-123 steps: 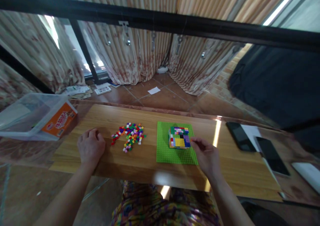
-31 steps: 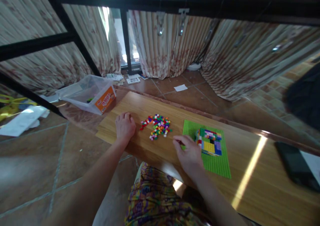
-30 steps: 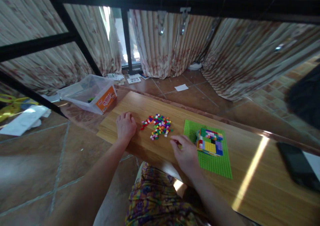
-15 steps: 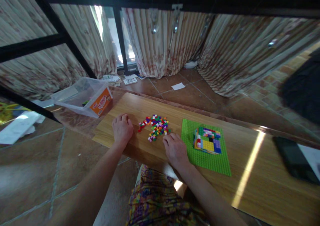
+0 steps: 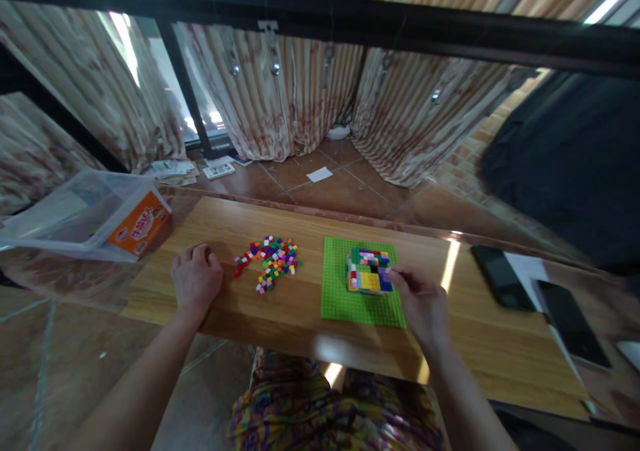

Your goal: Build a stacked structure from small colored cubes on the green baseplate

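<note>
A: Where's the brick model (image 5: 369, 280)?

B: Near the middle of the green studded baseplate (image 5: 335, 304), which lies flat on the wooden surface (image 5: 475, 351). The loose bricks (image 5: 275, 261) are spread left of the baseplate, with the left hand (image 5: 196, 279) beyond them.

A: What are the hands doing?

B: The right hand (image 5: 425, 304) reaches in over the baseplate's right side, fingers pinched nearly closed at the model's right edge. They seem to hold a small pale brick (image 5: 389, 271), though it's almost too tiny to make out. The left fingers are loosely curled on the surface; I can't tell whether anything is under them.

A: How would the model handle?

B: Light and stiff, I'd judge, with slick plastic faces. Studs should grip well enough, but a sideways knock could pop off an upper piece. I'd take it low by two opposite outer walls, or move the whole baseplate by its edges. A single brick wants a fingertip pinch on its sides, since it could slip away easily.

A: Anything different from half a second ago?

B: The right hand was left of the baseplate then, down by the loose bricks; now it's at the model. The left hand looks unmoved. The view has swung too, so a second phone (image 5: 573, 321) shows, well right of the baseplate.
</note>
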A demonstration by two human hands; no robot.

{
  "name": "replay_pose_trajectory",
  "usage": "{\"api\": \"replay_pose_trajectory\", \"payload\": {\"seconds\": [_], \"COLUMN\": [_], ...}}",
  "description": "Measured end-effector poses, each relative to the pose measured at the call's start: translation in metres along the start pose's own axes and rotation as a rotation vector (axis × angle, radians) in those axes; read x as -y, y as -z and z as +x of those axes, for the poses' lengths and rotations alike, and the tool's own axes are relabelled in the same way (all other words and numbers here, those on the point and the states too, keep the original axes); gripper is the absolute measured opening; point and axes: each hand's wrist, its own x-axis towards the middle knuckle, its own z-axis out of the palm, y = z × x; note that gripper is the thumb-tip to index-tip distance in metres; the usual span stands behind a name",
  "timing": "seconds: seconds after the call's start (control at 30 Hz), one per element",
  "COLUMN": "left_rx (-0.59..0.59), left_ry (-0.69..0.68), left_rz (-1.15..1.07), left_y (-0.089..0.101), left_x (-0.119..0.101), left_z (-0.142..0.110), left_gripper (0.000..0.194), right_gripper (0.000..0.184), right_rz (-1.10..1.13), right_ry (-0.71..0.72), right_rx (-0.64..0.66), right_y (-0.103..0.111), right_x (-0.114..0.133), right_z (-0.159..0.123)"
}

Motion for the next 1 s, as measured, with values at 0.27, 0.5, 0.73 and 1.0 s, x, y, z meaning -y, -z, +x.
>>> {"api": "replay_pose_trajectory", "payload": {"seconds": [0.27, 0.5, 0.73, 1.0], "left_rx": [-0.012, -0.003, -0.019, 0.002], "left_ry": [-0.025, -0.035, -0.044, -0.014], "left_rz": [0.017, -0.022, -0.029, -0.009], "left_y": [-0.002, -0.002, 0.001, 0.002], "left_x": [0.002, 0.004, 0.001, -0.002], "left_z": [0.002, 0.003, 0.001, 0.0], "left_gripper": [0.045, 0.042, 0.041, 0.044], "right_gripper": [0.03, 0.022, 0.033, 0.037], "right_rz": [0.036, 0.094, 0.411, 0.563], "right_ry": [0.04, 0.045, -0.182, -0.253], "right_rx": [0.06, 0.099, 0.142, 0.233], "right_y": [-0.004, -0.01, -0.015, -0.018], "right_x": [-0.031, -0.027, -0.027, -0.021], "right_z": [0.03, 0.036, 0.042, 0.039]}}
